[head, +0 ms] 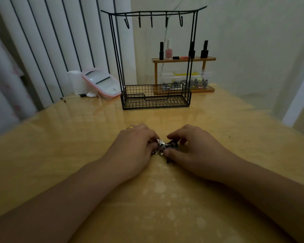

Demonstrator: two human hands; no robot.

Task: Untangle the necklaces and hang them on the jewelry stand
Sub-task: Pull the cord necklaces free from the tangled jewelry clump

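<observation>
Necklaces (166, 146): one tangled clump of silver and dark chain, lying on the desk (60, 146) between both hands. Left hand (135, 146): fingers curled, pinching the clump's left side. Right hand (193, 148): fingers curled, pinching its right side. Jewelry stand (154, 67): black wire, upright, further back on the desk; hooks bare, basket base.

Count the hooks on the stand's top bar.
5. All hang in a row from the top bar of the stand: far left, next, middle, next, far right. All bare; none seems hidden.
</observation>
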